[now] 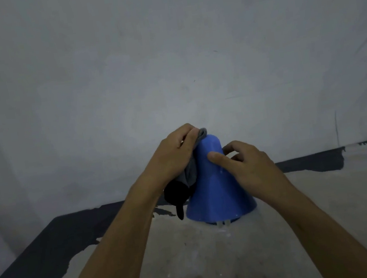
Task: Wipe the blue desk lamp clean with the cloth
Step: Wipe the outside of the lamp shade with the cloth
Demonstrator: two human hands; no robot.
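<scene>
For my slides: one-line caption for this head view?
Left hand holds a grey cloth against the blue desk lamp while the right hand grips its top.

Blue lamp (216, 181) upright (grey cloth (191, 170) alongside)

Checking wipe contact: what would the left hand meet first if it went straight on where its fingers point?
The left hand would likely meet the top of the blue lamp, through the cloth it grips.

A worn table (217, 262) bears the blue lamp (217, 192).
</scene>
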